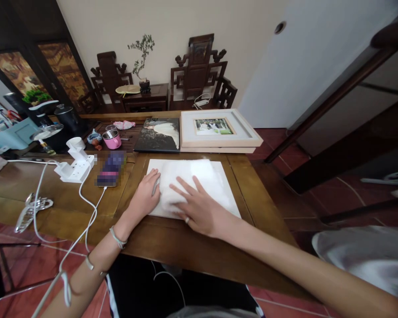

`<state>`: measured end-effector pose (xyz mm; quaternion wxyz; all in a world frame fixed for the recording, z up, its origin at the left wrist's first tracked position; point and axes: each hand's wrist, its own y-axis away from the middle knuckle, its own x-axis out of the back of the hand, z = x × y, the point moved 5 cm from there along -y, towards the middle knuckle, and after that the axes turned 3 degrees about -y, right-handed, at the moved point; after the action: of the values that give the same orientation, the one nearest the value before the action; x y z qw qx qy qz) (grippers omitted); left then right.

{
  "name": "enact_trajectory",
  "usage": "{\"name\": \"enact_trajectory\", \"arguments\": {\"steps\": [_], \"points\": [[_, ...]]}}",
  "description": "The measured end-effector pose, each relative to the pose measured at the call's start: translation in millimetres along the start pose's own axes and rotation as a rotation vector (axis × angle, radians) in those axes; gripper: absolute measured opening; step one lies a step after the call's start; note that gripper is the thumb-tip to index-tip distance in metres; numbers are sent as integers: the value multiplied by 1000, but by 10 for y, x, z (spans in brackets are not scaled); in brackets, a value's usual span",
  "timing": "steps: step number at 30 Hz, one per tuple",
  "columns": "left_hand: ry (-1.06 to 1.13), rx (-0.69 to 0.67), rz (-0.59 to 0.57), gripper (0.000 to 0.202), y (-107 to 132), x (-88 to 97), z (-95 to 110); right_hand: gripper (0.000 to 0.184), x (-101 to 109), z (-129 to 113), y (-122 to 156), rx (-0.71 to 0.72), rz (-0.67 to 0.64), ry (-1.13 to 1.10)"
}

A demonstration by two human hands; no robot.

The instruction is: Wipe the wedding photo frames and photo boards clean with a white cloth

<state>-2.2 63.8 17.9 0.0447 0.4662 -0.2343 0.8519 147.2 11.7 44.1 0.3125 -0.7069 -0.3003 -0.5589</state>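
A flat white board [231, 201] lies on the wooden table in front of me. On top of it is a soft white cloth or wad of tissue [185, 170], its outline blurred. My right hand [200, 210] lies over the cloth, palm down with the fingers spread, a ring on one finger. At the board's left edge, my left hand [146, 194] rests with its fingers stretched out, near the cloth's left side. Whether its fingertips touch the cloth I cannot tell.
Behind the board are a dark photo panel [161, 134] and a framed photo [222, 128] on another frame. To the left sit a phone [111, 170], a white power strip [78, 168], a pink mug [112, 140] and a hair claw [31, 212]. White cables [91, 205] hang over the front edge.
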Motion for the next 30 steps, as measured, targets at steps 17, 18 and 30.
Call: {"name": "enact_trajectory", "arguments": {"steps": [17, 18, 30], "points": [[-11, 9, 12, 38, 6, 5, 14, 35, 100, 210, 98, 58, 90, -95], [-7, 11, 15, 38, 6, 4, 14, 33, 110, 292, 31, 41, 102, -72], [254, 196, 134, 41, -12, 176, -10, 35, -22, 11, -129, 16, 28, 51]]}}
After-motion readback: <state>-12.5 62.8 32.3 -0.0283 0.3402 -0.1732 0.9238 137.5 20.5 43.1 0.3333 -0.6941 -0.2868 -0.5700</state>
